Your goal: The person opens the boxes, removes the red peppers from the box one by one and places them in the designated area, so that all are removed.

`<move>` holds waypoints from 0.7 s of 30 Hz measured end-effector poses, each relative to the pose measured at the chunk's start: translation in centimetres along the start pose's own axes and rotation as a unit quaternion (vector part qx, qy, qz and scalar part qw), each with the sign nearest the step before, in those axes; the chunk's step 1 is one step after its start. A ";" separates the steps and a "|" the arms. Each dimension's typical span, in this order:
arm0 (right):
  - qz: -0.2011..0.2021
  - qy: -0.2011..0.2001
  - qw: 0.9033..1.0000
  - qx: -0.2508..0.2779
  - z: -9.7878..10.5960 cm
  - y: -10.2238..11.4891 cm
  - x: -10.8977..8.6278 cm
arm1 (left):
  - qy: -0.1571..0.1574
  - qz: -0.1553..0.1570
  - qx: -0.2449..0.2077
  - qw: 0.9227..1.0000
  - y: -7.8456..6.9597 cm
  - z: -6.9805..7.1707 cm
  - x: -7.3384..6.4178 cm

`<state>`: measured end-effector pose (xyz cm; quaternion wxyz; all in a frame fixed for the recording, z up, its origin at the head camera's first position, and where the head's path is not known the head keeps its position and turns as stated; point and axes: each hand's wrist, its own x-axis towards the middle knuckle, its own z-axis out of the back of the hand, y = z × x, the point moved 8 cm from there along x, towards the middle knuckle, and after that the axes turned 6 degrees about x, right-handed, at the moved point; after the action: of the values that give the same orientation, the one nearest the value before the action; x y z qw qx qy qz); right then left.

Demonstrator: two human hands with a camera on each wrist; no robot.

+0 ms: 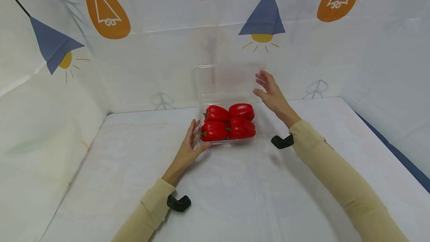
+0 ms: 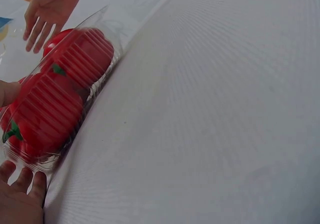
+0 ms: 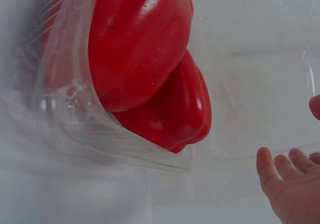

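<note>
A clear plastic clamshell box [image 1: 231, 142] stands at the back of the table with several red bell peppers [image 1: 214, 131] packed in its base. Its see-through lid [image 1: 228, 81] is raised behind them. At the box's left side is my left hand [image 1: 188, 148], fingers along the side wall and thumb by the front left corner; whether they touch the plastic is hard to tell. My right hand [image 1: 273, 94] hovers beside the lid's right edge with fingers spread and nothing in them. In the right wrist view, that hand [image 3: 297, 189] appears apart from the peppers [image 3: 140, 44].
The white-covered table [image 1: 221, 189] ends just behind the box, where a white cloth backdrop [image 1: 161, 66] printed with lamps and bulbs hangs. Another white cloth wall [image 1: 40, 141] closes the left side. Each wrist carries a black device [image 1: 282, 142].
</note>
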<state>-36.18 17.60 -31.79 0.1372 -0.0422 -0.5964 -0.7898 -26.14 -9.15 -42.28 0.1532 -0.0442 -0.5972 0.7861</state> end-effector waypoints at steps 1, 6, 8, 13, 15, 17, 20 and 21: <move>-0.009 0.000 1.000 0.004 0.0 -0.2 0.1 | -0.002 -0.002 0.002 1.000 0.4 0.0 0.1; -0.039 0.005 0.997 0.071 0.2 -1.0 0.7 | -0.012 -0.004 0.011 1.000 2.2 -0.1 0.7; -0.041 0.006 0.994 0.098 0.2 -1.0 0.8 | -0.009 -0.001 0.011 1.000 2.2 -0.1 0.7; -0.050 0.002 0.990 0.129 0.0 -1.2 1.1 | 0.002 0.007 -0.006 1.000 0.9 -0.1 0.3; -0.057 0.002 0.990 0.133 -0.1 -1.3 1.3 | 0.005 0.011 -0.012 1.000 0.2 0.0 0.1; -0.065 0.001 0.989 0.134 -0.1 -1.5 1.4 | 0.008 0.013 -0.009 1.000 -0.4 0.0 -0.1; -0.075 0.002 0.988 0.133 -0.1 -1.9 1.5 | 0.010 0.018 -0.001 1.000 -0.6 -0.1 -0.2; -0.078 0.002 0.988 0.133 -0.1 -2.0 1.5 | 0.010 0.018 0.000 1.000 -0.7 -0.1 -0.2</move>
<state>-38.18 17.76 -33.37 0.0809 0.0248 -0.6975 -0.7116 -25.83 -8.90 -41.72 0.1448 -0.0630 -0.5946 0.7884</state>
